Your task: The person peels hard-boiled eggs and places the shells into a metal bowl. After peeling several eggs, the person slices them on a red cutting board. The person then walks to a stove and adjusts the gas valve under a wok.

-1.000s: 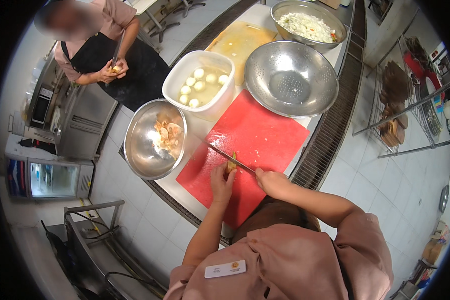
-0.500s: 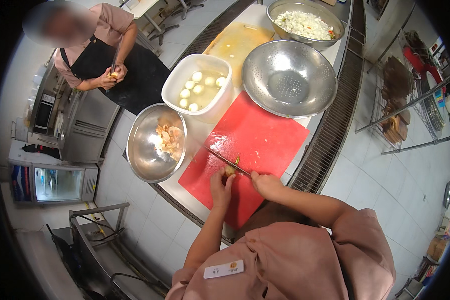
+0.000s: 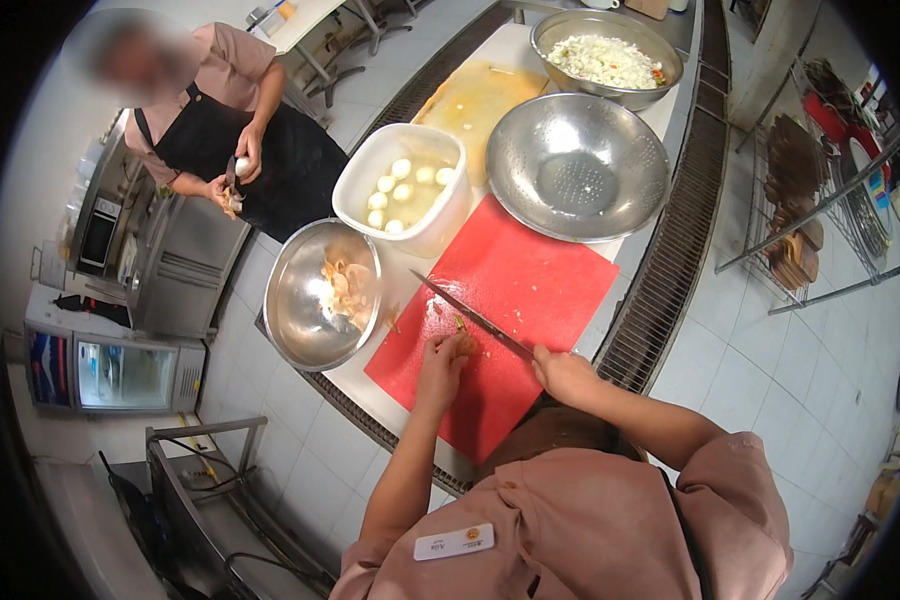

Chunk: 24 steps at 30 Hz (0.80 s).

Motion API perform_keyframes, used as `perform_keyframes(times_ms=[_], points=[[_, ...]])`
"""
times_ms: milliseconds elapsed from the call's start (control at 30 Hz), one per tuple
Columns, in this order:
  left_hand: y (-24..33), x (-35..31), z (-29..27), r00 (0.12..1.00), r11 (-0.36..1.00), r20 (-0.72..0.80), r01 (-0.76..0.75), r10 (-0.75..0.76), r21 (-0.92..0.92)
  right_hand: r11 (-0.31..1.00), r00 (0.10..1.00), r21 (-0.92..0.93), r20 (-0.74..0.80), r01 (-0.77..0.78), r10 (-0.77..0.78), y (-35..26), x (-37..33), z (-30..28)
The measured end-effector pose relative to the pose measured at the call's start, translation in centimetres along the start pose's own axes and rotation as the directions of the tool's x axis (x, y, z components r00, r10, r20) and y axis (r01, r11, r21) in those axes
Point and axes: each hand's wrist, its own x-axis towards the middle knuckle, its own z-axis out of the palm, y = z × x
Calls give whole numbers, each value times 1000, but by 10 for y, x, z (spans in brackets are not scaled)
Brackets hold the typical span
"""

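Note:
On the red cutting board, my left hand is closed around a small brown-skinned onion with a green sprout at its top. My right hand grips the handle of a long kitchen knife. Its blade slants over the board toward the far left, just beyond the onion, its tip near the board's left edge. Whether the blade touches the onion or the board I cannot tell. Left of the board, a steel bowl holds brownish onion skins.
A white tub holds peeled onions in liquid. Beyond the red board sit a steel colander, a stained yellowish board and a bowl of chopped white pieces. Across the table, a co-worker holds a knife and a white onion.
My right hand and knife have shifted right, away from the onion. The onion's sprout now points more to the left. The co-worker's hands have moved apart, showing a white onion.

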Motion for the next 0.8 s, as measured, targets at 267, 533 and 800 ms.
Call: perform_keyframes(times_ms=[267,533,800], points=[[-8,3,28,930,919,-129,308,-346,-245,999,999,38,45,-5,4,-16,-8,6],[0,0,29,948,968,-208,223,-242,-113,1000,998,19,62,-1,0,-24,-4,12],[9,-1,26,934,956,-208,276,-292,-103,998,991,-66,131,-17,26,-36,7,15]])
